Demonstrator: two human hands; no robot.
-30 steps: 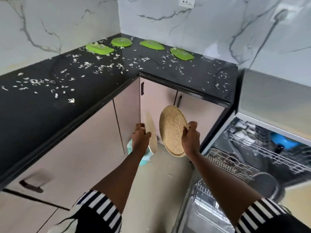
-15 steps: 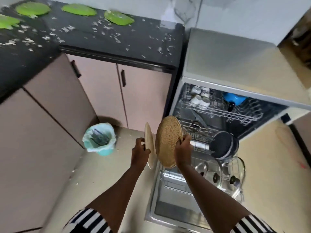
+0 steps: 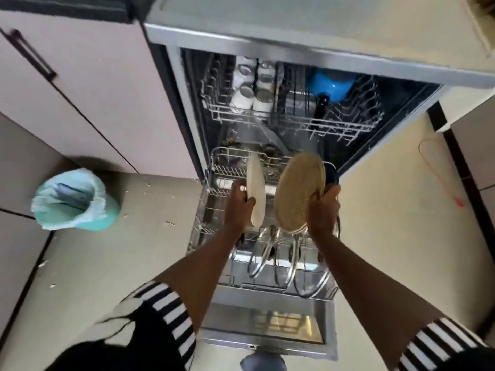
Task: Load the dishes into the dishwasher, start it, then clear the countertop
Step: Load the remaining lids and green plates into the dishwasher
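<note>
Both plates have just arrived over the open dishwasher (image 3: 241, 41). Left hand (image 3: 239, 207) grips the pale plate (image 3: 255, 191) by its edge, right hand (image 3: 322, 210) grips the speckled plate (image 3: 297, 191). Lower rack (image 3: 199, 223) is directly beneath both grips, so slotting likely comes next.

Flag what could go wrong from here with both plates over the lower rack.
1. The speckled plate, held by its edge in the right hand, hangs close to the glass lids and could knock them.
2. The cream plate is gripped at its rim by the left hand; lowering both together, either might slip.
</note>
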